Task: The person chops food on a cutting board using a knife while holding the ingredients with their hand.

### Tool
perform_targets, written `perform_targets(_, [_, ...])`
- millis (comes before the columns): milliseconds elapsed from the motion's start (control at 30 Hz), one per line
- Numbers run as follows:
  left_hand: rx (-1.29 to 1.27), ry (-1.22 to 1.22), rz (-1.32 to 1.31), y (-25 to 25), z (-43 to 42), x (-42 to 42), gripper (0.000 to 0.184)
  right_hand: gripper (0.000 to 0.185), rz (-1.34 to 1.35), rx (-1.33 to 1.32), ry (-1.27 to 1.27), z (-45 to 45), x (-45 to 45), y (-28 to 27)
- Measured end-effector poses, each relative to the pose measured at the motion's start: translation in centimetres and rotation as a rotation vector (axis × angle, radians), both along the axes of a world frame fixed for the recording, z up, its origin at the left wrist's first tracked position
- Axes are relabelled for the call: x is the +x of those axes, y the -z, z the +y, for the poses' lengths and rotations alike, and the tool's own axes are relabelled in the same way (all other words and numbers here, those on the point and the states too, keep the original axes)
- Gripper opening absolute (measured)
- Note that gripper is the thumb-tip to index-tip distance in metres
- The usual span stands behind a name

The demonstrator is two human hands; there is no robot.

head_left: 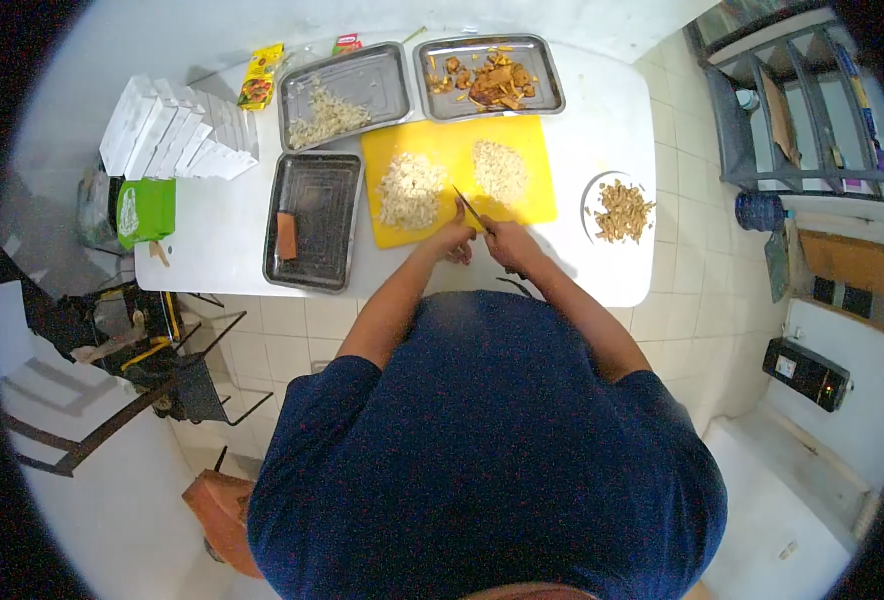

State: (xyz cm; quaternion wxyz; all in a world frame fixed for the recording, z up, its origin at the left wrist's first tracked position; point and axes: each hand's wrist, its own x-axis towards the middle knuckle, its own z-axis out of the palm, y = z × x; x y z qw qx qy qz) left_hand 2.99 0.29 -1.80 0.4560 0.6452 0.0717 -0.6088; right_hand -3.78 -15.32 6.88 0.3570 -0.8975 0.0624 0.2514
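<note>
My right hand (510, 246) is closed around a knife (469, 203), its blade pointing up and to the left over the yellow cutting board (392, 238). Close beside it, near the board's front edge, my left hand (452, 241) has its thumb apart from the other fingers and shows nothing held. Whether it touches the blade is too small to tell. Two piles of pale chopped food lie on the board: a larger left pile (410, 190) and a smaller right pile (500, 172). The knife tip is between them.
Behind the board stand a metal tray (402, 85) with pale pieces and another tray (559, 100) with browned pieces. A dark tray (307, 225) holding a reddish-brown block lies left. At right sits a plate (589, 200) of brown pieces. White boxes (152, 130) crowd the left end.
</note>
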Motion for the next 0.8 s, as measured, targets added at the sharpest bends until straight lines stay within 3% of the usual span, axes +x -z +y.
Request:
perform_targets(100, [0.004, -0.023, -0.056, -1.7, 0.0, -0.3, 0.052, 0.042, -0.123, -0.051, -0.046, 0.2, -1.4, 4.3])
perform_targets(167, [-0.087, -0.016, 0.041, -0.8, 0.1, 0.4, 0.070, 0.044, -0.305, -0.047, -0.053, 0.1, -3.1, 7.1])
perform_targets(267, [-0.093, -0.028, 0.005, 0.2, 0.1, 0.4, 0.089, 0.047, 0.015, -0.133, -0.046, -0.1, -3.2, 7.0])
perform_targets(300, [-0.073, -0.037, -0.039, -0.3, 0.1, 0.3, 0.090, 0.047, -0.073, -0.113, -0.026, -0.1, -3.0, 7.2])
perform_targets(367, [-0.014, -0.045, -0.106, -1.1, 0.1, -0.2, 0.087, 0.048, -0.244, -0.076, 0.007, -0.1, -2.9, 7.7])
perform_targets(467, [0.023, -0.001, -0.177, -1.4, 0.3, -0.7, 0.086, 0.046, 0.220, 0.301, 0.274, -1.0, -0.7, 0.8])
perform_targets(500, [0.028, 0.026, -0.198, -1.1, 0.6, -0.7, 0.086, 0.046, 0.221, 0.325, 0.345, -1.2, -0.5, 0.8])
perform_targets(600, [0.274, 0.452, -0.951, 2.2, 1.6, -1.5, 0.085, 0.049, 0.201, 0.304, 0.330, -2.5, -0.3, -0.5])
perform_targets(700, [0.421, 0.604, -0.873, -2.7, 0.9, -0.7, 0.080, 0.048, 0.073, 0.228, 0.316, -3.4, -1.4, 1.8])
perform_targets(800, [0.440, 0.619, -0.915, -3.0, 0.6, -0.3, 0.074, 0.043, -0.091, 0.056, 0.229, -3.3, -2.6, 2.9])
